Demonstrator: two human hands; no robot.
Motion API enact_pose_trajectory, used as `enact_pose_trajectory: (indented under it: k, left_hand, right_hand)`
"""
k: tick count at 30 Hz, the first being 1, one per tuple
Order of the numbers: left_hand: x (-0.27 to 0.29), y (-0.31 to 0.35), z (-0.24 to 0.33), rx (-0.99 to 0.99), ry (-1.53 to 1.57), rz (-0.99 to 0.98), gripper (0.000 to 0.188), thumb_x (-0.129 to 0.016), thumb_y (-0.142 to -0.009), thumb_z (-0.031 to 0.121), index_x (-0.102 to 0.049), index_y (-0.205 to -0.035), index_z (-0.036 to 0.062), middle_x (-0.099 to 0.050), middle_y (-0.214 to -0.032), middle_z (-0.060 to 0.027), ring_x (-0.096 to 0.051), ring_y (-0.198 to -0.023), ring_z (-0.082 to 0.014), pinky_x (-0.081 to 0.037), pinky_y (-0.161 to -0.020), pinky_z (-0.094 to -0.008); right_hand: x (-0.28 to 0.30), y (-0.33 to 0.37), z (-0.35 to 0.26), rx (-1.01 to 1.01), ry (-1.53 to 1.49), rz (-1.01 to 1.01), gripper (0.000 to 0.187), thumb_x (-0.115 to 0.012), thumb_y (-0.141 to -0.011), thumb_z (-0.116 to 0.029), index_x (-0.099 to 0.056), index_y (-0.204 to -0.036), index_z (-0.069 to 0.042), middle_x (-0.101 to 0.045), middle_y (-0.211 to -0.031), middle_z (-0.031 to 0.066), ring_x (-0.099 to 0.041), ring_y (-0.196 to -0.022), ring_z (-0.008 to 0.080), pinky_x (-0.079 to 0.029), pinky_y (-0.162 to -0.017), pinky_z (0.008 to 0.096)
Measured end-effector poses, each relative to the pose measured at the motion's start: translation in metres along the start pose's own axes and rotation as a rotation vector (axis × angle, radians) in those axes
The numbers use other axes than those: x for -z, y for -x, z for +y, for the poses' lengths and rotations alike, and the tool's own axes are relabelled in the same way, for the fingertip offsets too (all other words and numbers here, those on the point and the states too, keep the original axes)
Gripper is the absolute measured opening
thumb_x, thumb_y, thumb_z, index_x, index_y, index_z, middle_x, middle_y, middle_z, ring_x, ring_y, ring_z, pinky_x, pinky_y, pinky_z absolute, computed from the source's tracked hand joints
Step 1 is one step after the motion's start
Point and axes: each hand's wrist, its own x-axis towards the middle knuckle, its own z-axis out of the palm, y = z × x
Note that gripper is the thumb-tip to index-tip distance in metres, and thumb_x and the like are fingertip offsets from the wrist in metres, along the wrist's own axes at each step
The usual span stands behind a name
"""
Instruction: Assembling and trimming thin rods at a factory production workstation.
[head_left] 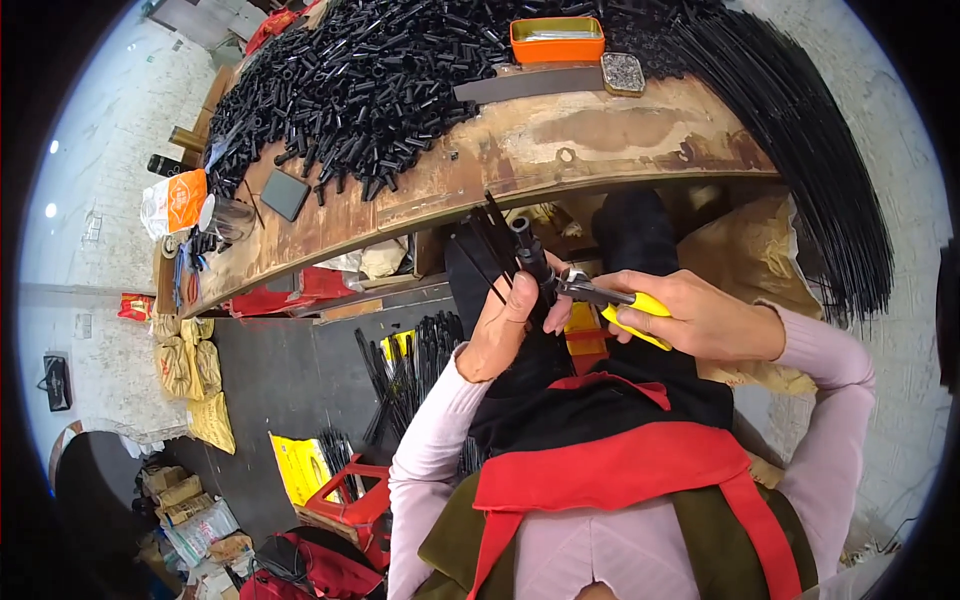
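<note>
Above my lap, my left hand (492, 332) is closed around a black tubular piece (531, 252) with a round, hollow end pointing up. Several thin black rods (484, 238) stick out beside it from the same grasp. Yellow-handled pliers (652, 304) are gripped in my right hand (705, 315). Their metal jaws meet the right side of the tubular piece, near my left fingertips. Whether the jaws pinch anything is too small to tell.
A wooden table (480, 165) ahead carries a heap of short black tubes (360, 90), an orange tin (557, 42) and a small square tin (623, 74). Long black rods (800, 130) hang over its right edge. A red stool (350, 490) and bundled rods (415, 365) are at the lower left.
</note>
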Motion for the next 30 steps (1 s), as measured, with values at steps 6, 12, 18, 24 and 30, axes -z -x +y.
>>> enact_pose_trajectory:
  k: [6,12,18,24,30]
  left_hand:
    - [-0.006,-0.002,0.004,-0.006,-0.019,-0.016,0.059,-0.037,-0.101,0.056,-0.05,-0.109,-0.0017,-0.047,-0.07,-0.003,-0.045,-0.064,-0.0111,-0.039,-0.063,-0.0273]
    - [-0.001,0.0,0.002,0.01,0.021,-0.022,0.059,-0.038,-0.101,0.055,-0.05,-0.11,-0.0019,-0.047,-0.069,-0.0023,-0.044,-0.064,-0.0108,-0.038,-0.062,-0.0263]
    - [0.01,-0.005,0.003,-0.019,0.086,-0.019,0.061,-0.037,-0.101,0.056,-0.053,-0.112,-0.0014,-0.048,-0.07,-0.0018,-0.045,-0.065,-0.0103,-0.038,-0.062,-0.026]
    - [0.008,-0.002,0.007,0.053,-0.018,-0.086,0.064,-0.039,-0.099,0.059,-0.054,-0.116,-0.0012,-0.05,-0.074,-0.0019,-0.045,-0.067,-0.0095,-0.039,-0.063,-0.0258]
    - [-0.011,0.004,0.015,0.014,-0.151,-0.121,0.063,-0.039,-0.099,0.06,-0.057,-0.112,0.0012,-0.053,-0.078,-0.0024,-0.046,-0.069,-0.0106,-0.039,-0.067,-0.0266]
  right_hand:
    - [0.02,-0.003,-0.028,-0.238,-0.021,-0.177,0.03,-0.046,-0.102,-0.021,-0.05,-0.125,-0.003,-0.062,-0.073,0.0067,-0.061,-0.059,0.0159,-0.048,-0.055,0.0303]
    - [0.036,-0.015,-0.028,-0.605,-0.702,-0.58,0.028,-0.045,-0.103,-0.024,-0.048,-0.121,-0.002,-0.06,-0.071,0.0089,-0.063,-0.062,0.0178,-0.05,-0.055,0.029]
    - [0.009,-0.002,-0.017,-0.217,0.067,-0.153,0.04,-0.048,-0.101,-0.021,-0.044,-0.137,-0.005,-0.062,-0.077,0.0094,-0.064,-0.07,0.0165,-0.049,-0.064,0.031]
    - [0.025,0.001,-0.037,-0.074,0.243,-0.093,0.034,-0.055,-0.096,-0.014,-0.048,-0.129,-0.007,-0.056,-0.063,0.0177,-0.061,-0.056,0.0321,-0.044,-0.053,0.0382]
    - [0.008,0.003,-0.045,0.021,0.301,-0.284,0.025,-0.057,-0.096,-0.016,-0.041,-0.104,0.002,-0.057,-0.068,0.0253,-0.06,-0.065,0.0441,-0.042,-0.054,0.0487]
